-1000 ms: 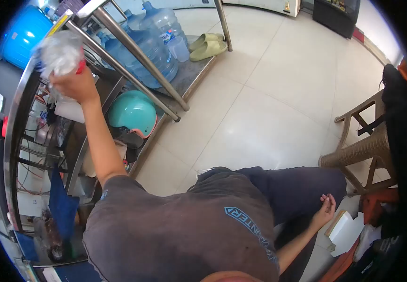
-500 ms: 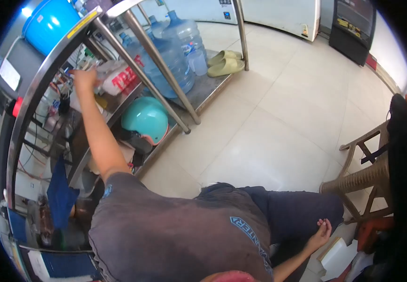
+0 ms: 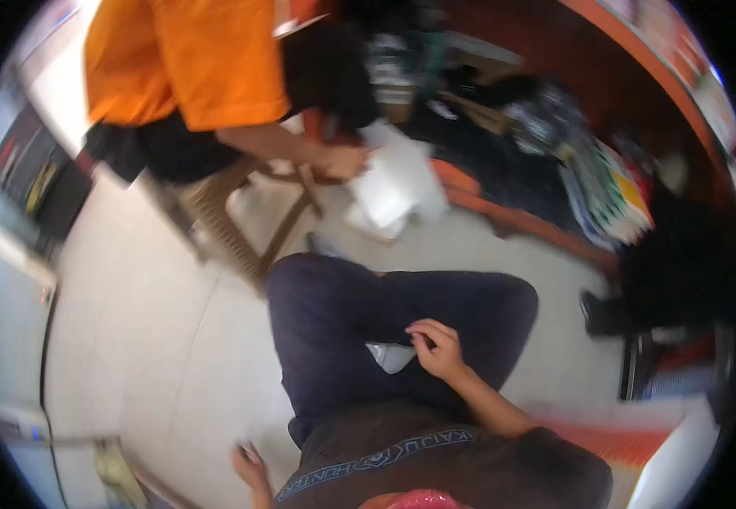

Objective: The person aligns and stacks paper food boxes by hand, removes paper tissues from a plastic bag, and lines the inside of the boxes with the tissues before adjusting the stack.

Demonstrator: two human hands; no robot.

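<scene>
Low at the left, beside my hip, is my left hand [image 3: 250, 468]. Its fingers are curled, and a small dark thing at them is too blurred to name. My right hand [image 3: 438, 349] is over my lap with fingers bent in toward the thumb; anything between them is too small or hidden to make out. Below it are my dark trousers [image 3: 325, 331], knees spread apart. A small pale patch [image 3: 392, 357] shows between my legs, its kind unclear.
Ahead on the left, a person in an orange shirt [image 3: 215, 68] leans by a brown plastic stool [image 3: 224, 225], one hand [image 3: 347, 161] at a white object [image 3: 389, 182]. Bags and packets [image 3: 610, 199] crowd the right. A freezer [image 3: 11, 293] stands far left.
My view has swung right, from the metal shelf to the stool and the other person. My left hand has drawn back from the shelf to my side. My right hand stays over my lap.
</scene>
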